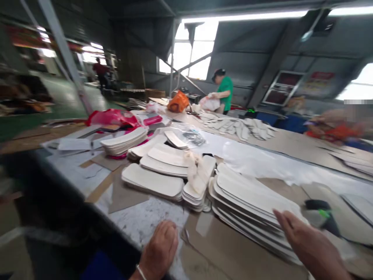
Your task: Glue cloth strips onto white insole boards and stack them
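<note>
My left hand (161, 247) rests at the near edge of the table, its fingers curled in; nothing sticks out of it. My right hand (310, 243) is open with fingers stretched out, at the right end of a tall stack of long white curved pieces (253, 194). Whether the fingertips touch the stack is hard to tell. Left of that stack is a narrower pile of white pieces (198, 192), with a crumpled cream-coloured glove or cloth (196, 171) on top. More piles of flat white pieces (154, 181) lie farther left.
Brown cardboard (224, 245) lies under the tall stack. A pink plastic bag (113, 118) and an orange bag (178, 102) lie toward the back. A dark item with a green mark (323, 214) sits right. A person in green (225, 91) stands at the far side, near scattered white pieces (239, 126).
</note>
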A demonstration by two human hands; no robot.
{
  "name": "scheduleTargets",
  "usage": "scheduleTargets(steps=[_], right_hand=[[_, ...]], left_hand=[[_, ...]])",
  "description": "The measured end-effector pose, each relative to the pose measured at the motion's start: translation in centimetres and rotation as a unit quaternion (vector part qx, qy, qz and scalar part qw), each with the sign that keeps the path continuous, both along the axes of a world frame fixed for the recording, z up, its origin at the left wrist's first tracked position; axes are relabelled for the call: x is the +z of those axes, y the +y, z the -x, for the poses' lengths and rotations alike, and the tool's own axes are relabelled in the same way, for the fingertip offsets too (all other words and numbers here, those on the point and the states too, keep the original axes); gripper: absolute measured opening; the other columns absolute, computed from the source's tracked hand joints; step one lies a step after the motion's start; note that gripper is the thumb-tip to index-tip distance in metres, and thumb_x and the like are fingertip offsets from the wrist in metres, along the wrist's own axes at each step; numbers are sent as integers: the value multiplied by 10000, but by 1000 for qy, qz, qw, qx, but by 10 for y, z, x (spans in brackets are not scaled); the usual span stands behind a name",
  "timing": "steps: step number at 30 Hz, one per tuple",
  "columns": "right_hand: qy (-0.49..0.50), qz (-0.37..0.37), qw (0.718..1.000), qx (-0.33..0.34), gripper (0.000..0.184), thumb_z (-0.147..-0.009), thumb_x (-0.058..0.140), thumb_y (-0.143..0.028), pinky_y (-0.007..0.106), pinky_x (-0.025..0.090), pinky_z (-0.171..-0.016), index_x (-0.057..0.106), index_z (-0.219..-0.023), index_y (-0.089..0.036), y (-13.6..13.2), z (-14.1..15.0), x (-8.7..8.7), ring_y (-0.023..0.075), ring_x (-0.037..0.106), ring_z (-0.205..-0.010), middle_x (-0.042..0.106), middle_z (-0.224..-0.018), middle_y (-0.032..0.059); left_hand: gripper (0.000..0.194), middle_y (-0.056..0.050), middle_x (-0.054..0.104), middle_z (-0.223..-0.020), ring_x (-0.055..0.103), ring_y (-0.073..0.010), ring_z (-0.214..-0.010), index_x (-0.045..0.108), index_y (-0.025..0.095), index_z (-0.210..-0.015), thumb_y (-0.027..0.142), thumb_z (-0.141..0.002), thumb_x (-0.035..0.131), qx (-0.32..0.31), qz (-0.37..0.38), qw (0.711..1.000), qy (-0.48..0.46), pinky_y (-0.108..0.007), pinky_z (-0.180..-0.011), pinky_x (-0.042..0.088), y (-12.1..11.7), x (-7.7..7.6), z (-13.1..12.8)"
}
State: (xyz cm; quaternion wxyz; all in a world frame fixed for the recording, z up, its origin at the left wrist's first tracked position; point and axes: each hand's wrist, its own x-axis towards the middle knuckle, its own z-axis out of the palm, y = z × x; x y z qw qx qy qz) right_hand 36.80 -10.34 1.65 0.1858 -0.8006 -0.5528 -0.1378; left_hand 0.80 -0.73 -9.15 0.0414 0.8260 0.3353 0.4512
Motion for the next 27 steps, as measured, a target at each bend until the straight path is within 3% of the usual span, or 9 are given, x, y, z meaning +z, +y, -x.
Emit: scheduleTargets(steps=[2,4,7,11,14,16,21,24,27], right_hand=[[-16,51,997,-53,322,-930,444,-460,294,370,-463,588,-729,-255,-5,10,-7,227,616,-535,600,-562,18],[-21,83,995,-55,334,-930,364,-449,297,352,-469,570,-745,-263,-1,27,-10,253,650,-589,656,-629,42],[-26,62,998,-3,352,-931,316,-463,296,396,-511,571,-810,-252,5,49,-8,251,679,-676,703,-792,65],[-29,31,995,86,367,-949,323,-465,294,448,-561,593,-841,-241,10,68,-6,229,679,-703,699,-847,79],[-11,41,985,165,328,-967,349,-418,283,465,-589,602,-860,-240,23,89,-10,200,670,-684,683,-818,60],[-1,54,974,220,300,-978,358,-370,285,474,-631,606,-886,-229,39,111,-10,195,666,-718,674,-823,57],[0,92,948,304,188,-956,437,-228,297,460,-736,622,-955,-189,106,182,3,213,634,-845,676,-895,75],[-43,129,954,268,166,-940,496,-233,337,432,-774,646,-929,-164,150,216,7,250,618,-883,685,-922,103],[-89,161,959,217,253,-937,522,-320,381,396,-809,667,-910,-114,180,234,0,298,605,-918,692,-901,152]], left_hand=[[159,-40,644,-825,627,-181,-821,556,207,-811,74,-854,478,-37,15,999,-19,-310,-791,527,4,-6,3],[150,-34,658,-850,630,-178,-848,572,215,-760,98,-844,531,-60,37,997,-32,-300,-820,517,4,-11,6],[121,-33,682,-867,639,-186,-870,616,228,-733,165,-832,582,-87,88,991,-55,-302,-834,516,3,-13,9],[197,-20,682,-776,648,-172,-780,657,248,-749,295,-873,511,-104,198,968,-117,-279,-748,539,6,-1,13],[212,-31,683,-754,656,-178,-723,663,231,-812,393,-855,535,-43,309,930,-195,-277,-684,551,14,11,17],[259,-48,686,-743,669,-195,-710,643,201,-822,453,-816,582,23,380,888,-259,-291,-662,560,22,15,20],[377,-124,686,-833,693,-245,-836,558,154,-870,519,-777,543,131,472,780,-390,-383,-766,571,48,19,28],[435,-113,652,-890,669,-256,-876,522,169,-914,550,-712,579,184,455,768,-411,-429,-819,545,66,30,44],[555,-105,580,-1090,576,-280,-1061,499,204,-1006,596,-630,615,244,392,797,-389,-461,-966,448,95,47,71]])
